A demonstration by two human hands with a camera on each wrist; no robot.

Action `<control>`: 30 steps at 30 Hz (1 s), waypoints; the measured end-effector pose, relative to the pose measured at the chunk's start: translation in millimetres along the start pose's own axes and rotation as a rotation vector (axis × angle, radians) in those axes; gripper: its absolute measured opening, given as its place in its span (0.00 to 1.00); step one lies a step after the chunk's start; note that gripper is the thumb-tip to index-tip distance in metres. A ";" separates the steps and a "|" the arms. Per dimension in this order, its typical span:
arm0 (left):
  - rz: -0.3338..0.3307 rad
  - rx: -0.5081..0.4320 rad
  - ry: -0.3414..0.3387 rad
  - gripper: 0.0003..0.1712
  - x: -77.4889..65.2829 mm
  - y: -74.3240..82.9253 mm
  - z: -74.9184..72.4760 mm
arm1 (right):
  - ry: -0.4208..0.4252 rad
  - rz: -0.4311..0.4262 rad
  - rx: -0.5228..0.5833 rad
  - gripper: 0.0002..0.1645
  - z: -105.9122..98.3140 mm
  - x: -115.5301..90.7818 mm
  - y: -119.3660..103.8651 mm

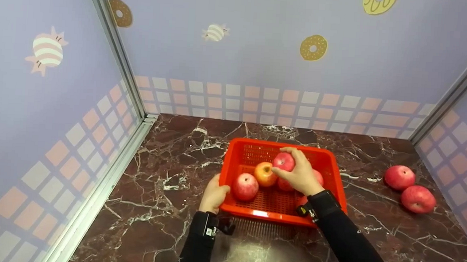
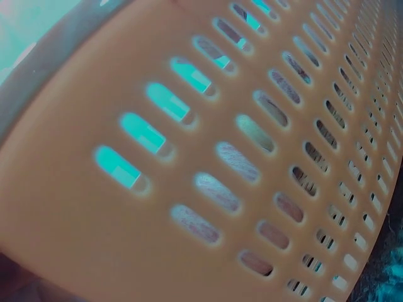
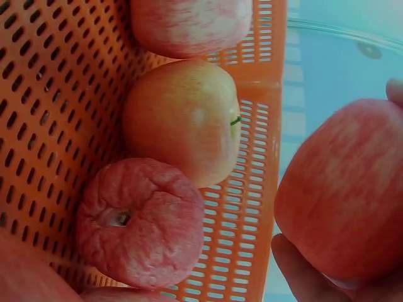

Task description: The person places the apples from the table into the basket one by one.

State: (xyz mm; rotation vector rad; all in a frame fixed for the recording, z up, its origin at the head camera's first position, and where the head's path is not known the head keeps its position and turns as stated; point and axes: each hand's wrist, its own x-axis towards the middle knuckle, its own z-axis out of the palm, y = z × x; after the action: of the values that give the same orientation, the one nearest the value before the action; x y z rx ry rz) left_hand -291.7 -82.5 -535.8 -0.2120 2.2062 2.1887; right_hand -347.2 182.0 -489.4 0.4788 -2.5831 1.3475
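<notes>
A red plastic basket [image 1: 261, 214] with slotted walls stands on the table. My left hand [image 1: 213, 195] grips its left rim, thumb over the edge; the left wrist view is filled by the basket's outer wall [image 2: 82, 233]. Above the basket, my right hand [image 1: 301, 176] holds a red apple [image 1: 284, 161] between thumb and fingers. Inside lie a yellow-orange apple [image 1: 263, 175], a pale red apple [image 1: 246, 187] at the left, and several more red ones partly hidden under my right hand and wrist. In the right wrist view one red apple [image 3: 140, 223] looks wrinkled.
Two red apples, one behind [image 1: 399, 177] and one nearer [image 1: 418, 199], lie on the dark marbled table [image 1: 156, 207] right of the basket. Patterned panels enclose the table at the left, back [image 1: 254, 63] and right.
</notes>
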 end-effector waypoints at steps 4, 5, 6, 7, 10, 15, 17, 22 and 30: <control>-0.010 -0.003 -0.003 0.40 0.8 -0.9 -0.4 | -0.096 -0.002 -0.023 0.36 2.8 -0.8 1.3; -0.009 -0.002 -0.003 0.40 0.6 -0.7 -0.5 | -0.129 0.003 -0.032 0.36 3.3 -1.3 1.7; -0.011 -0.003 -0.001 0.40 0.4 -0.7 -0.4 | -0.167 0.012 -0.042 0.36 3.5 -1.8 1.7; -0.005 0.003 0.001 0.40 0.3 -0.7 -0.4 | -0.210 0.019 -0.055 0.36 3.8 -2.5 2.0; 0.003 0.022 0.013 0.40 0.4 -1.0 0.0 | -0.337 0.028 -0.096 0.37 5.1 -3.5 3.3; 0.005 0.026 0.026 0.40 1.6 -1.3 0.3 | -0.428 0.036 -0.163 0.37 6.3 -3.9 4.2; -0.001 0.019 0.024 0.40 1.8 -1.1 0.2 | -0.445 0.041 -0.179 0.37 6.4 -4.3 3.5; -0.015 0.020 0.020 0.40 1.3 -0.8 0.1 | -0.490 0.031 -0.211 0.38 7.7 -4.9 2.0; -0.007 0.029 0.014 0.40 1.4 -2.1 0.0 | -0.565 0.011 -0.242 0.39 12.4 -7.1 2.0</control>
State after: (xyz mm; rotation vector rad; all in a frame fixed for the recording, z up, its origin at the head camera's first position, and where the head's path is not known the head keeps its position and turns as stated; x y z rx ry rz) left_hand -292.8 -82.6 -538.1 -0.2349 2.2398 2.1568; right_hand -341.5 174.3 -500.2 0.9106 -3.1402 0.9809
